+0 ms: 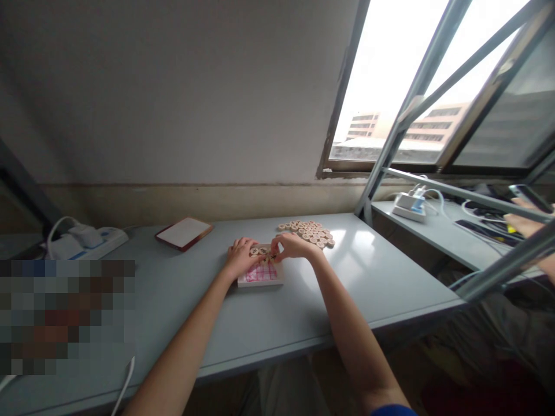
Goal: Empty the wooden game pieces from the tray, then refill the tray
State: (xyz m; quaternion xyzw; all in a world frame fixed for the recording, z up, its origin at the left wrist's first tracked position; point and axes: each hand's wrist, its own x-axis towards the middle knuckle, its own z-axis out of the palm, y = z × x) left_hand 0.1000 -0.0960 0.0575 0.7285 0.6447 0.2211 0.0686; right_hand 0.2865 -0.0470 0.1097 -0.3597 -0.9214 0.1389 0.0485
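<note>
Wooden discs [260, 251] lie in a short row at the far end of a small flat box [262, 281], and both hands meet over them. The box sits on the grey counter [347, 277] about midway across it, straight ahead of the person, and a pink grid sheet [261, 271] shows in its near half. The left hand [241, 257] rests on the far left corner of the box, its fingers bent down close together over the discs; whether they grip one cannot be told. The right hand [293, 245] comes in from the right, its fingertips drawn together at the right end of the row, touching the discs; a firm pinch on one cannot be made out at this size. A loose heap of discs [310, 231] lies just beyond the right hand, nearer the wall. A flat red-edged lid [184, 232] lies well to the left of the box, and a white power strip [91, 240] further left still. On a second counter [437, 238] under the window [411, 86], another person's hand [522, 224] holds a phone [531, 197]
</note>
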